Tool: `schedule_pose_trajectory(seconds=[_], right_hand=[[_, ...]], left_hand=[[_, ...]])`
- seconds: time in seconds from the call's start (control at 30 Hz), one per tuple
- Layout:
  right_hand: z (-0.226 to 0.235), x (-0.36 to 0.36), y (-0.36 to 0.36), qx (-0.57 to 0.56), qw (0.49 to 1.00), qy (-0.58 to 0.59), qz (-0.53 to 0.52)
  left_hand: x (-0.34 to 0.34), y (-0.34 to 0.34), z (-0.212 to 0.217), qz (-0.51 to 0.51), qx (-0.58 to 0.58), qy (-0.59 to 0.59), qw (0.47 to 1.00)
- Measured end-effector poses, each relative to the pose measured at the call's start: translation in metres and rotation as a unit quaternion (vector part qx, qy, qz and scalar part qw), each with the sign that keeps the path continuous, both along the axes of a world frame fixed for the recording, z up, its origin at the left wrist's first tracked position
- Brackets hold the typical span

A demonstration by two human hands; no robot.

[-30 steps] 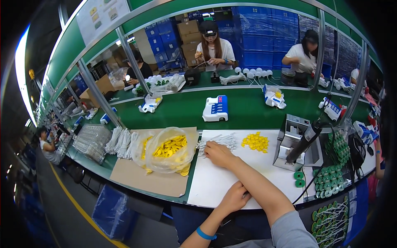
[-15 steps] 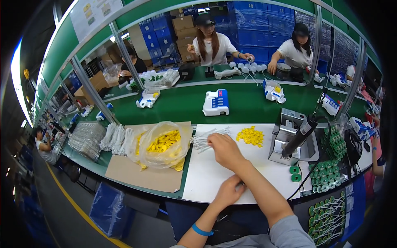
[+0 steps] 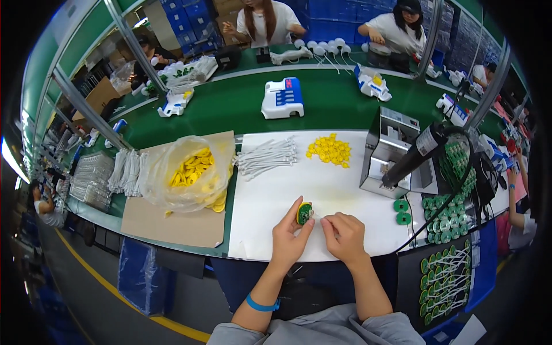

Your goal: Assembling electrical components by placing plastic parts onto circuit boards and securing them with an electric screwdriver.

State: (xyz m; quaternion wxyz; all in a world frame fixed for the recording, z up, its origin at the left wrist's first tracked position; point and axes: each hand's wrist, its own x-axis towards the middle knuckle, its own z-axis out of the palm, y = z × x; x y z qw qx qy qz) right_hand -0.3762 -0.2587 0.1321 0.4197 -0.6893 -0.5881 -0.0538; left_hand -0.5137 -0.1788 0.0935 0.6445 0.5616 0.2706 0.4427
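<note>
L fingers [image 3: 292,211] pinch disc [image 3: 305,213], R fingers [image 3: 342,222] closed, can't tell on what; R of mat [image 3: 261,213], wired discs [image 3: 445,282] look done, boards [image 3: 445,220] don't.

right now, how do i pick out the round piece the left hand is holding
Find the big white sheet, then the left hand over its near part, with a blue wristband on that arm. Its thumb and fingers hold a small green-and-yellow disc. Unlike the two green discs lying to the right, this one is held and yellow-edged.
</note>
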Motion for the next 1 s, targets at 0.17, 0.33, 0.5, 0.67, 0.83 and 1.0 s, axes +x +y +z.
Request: schedule_pose_trajectory(seconds=[0.17, 0.33, 0.5, 0.67, 0.83, 1.0], right_hand=[[-0.014, 0.003, 0.008, -0.013, 0.999, 0.017, 0.032], [-0.022, 0.006, 0.007, -0.023, 0.999, 0.005, 0.034], [-0.025, 0.001, 0.01, -0.051, 0.998, 0.017, 0.037], [-0.025, 0.001, 0.015, -0.039, 0.998, 0.011, 0.048], [-0.029, 0.003, 0.017, -0.032, 0.998, -0.023, 0.042], [-0.035, 0.005, 0.011, -0.102, 0.994, -0.006, 0.027]], left_hand=[[0.003, 0.007, -0.012, 0.003, 0.015, 0.017, 1.0], [0.007, 0.008, -0.016, 0.013, 0.068, 0.057, 0.996], [0.001, 0.012, -0.017, 0.03, 0.102, 0.082, 0.991], [-0.004, 0.016, -0.015, 0.017, 0.116, 0.092, 0.989], [-0.003, 0.014, -0.007, -0.013, 0.132, 0.094, 0.987], [-0.001, 0.015, -0.012, -0.018, 0.2, 0.114, 0.973]])
